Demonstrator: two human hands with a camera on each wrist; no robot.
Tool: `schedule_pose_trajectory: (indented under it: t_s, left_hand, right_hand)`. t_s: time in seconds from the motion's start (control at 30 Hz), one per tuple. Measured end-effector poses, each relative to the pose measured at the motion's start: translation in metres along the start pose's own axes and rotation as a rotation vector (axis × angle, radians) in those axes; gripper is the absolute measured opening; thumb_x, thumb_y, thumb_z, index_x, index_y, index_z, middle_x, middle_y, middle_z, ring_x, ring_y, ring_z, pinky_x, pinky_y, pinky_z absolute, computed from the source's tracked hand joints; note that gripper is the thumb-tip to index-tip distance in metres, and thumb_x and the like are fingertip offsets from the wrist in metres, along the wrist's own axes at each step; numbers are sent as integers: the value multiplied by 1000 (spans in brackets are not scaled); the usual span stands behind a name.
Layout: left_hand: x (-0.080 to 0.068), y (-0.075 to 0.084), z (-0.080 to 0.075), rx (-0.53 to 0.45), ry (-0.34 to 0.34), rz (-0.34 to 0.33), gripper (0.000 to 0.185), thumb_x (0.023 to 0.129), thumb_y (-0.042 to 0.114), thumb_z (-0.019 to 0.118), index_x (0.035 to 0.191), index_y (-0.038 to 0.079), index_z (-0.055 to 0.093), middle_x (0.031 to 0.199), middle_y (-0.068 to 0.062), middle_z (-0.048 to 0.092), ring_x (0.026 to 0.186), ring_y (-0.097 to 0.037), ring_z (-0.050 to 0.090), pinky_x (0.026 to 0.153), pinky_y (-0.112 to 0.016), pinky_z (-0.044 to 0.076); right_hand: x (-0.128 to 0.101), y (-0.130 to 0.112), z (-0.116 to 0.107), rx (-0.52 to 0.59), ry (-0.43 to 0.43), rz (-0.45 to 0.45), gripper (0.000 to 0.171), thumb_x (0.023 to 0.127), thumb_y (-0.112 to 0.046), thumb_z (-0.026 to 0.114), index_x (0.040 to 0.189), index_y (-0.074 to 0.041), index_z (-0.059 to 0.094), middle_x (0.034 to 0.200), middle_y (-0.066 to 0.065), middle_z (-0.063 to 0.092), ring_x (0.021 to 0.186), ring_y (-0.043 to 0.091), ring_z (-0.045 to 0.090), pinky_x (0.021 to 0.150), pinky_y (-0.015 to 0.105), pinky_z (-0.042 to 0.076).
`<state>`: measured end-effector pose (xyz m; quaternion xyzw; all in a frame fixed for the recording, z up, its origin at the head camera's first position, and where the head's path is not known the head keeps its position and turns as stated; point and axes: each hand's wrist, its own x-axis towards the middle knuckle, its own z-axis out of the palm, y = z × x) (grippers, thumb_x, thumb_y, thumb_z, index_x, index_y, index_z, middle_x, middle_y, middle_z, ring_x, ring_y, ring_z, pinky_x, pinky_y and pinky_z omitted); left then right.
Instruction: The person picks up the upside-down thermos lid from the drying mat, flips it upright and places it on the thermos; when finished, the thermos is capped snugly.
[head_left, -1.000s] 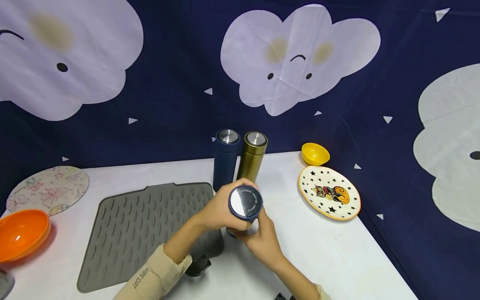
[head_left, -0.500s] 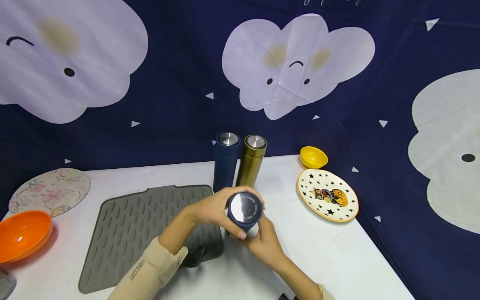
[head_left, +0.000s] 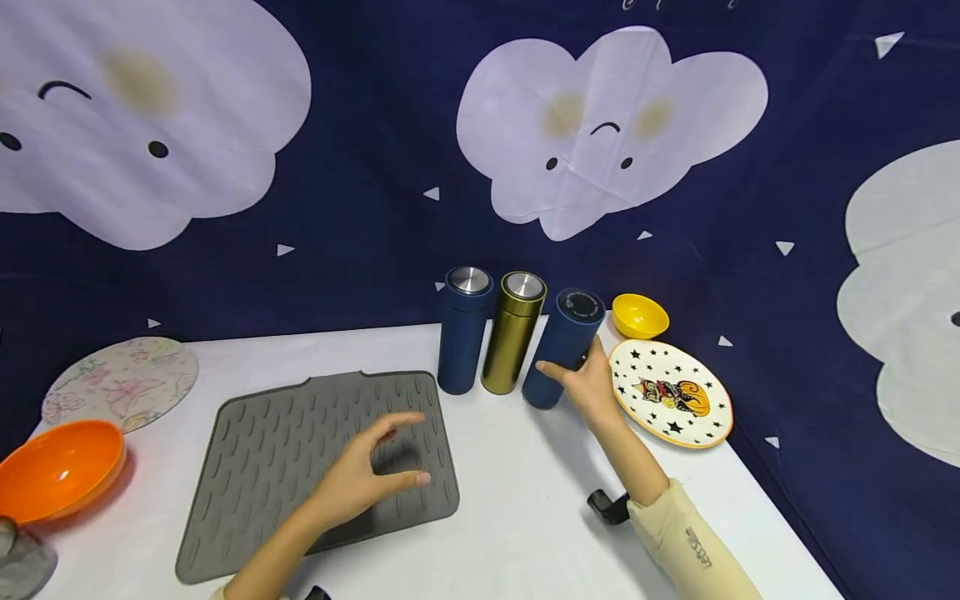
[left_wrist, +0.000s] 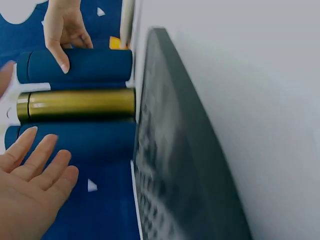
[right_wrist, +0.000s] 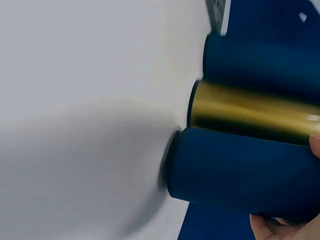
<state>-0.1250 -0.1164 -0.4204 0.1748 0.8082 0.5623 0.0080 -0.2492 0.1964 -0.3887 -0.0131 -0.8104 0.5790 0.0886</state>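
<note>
My right hand (head_left: 592,385) grips a blue thermos (head_left: 562,346), thumb on one side and fingers on the other. This thermos leans a little and has a dark round top with small print. Its lower end (right_wrist: 176,165) is at or just above the white table; I cannot tell which. Left of it stand a gold thermos (head_left: 514,337) and a second blue thermos (head_left: 462,337), both upright with silver-topped lids. Over the grey ridged mat (head_left: 270,467), my left hand (head_left: 360,479) holds nothing, its thumb and fingers spread apart.
To the right, a yellow bowl (head_left: 640,316) and a star-patterned plate (head_left: 671,400) lie close to my right hand. An orange bowl (head_left: 63,471), a floral round mat (head_left: 123,382) and a grey object (head_left: 22,562) are at the left. A dark cloud-print cloth (head_left: 360,167) hangs behind.
Both hands were around the blue thermos at the middle front. The left hand has let go and moved left; the right hand has carried the thermos back and right, beside the gold one.
</note>
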Motion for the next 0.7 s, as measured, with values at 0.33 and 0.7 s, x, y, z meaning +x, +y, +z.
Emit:
schedule_pose_trajectory:
  t_s: [0.33,0.7]
  left_hand:
    - [-40,-6,-15,102,48,7,57,83,29,81,134,23,56,149,-10,48,140,-46,38,102,-76,31]
    - [-33,-5,-25,119,30,44,56,86,29,78,137,22,55,153,-16,43,140,-50,35,100,-79,29]
  right_hand:
    - [31,9,-9,-99,33,58,78,79,-14,81,142,-2,37,142,20,51,131,36,49,114,48,35]
    - [27,15,-17,-154,-8,79,88,81,-23,82,149,-5,30,149,20,44,138,37,43,115,49,34]
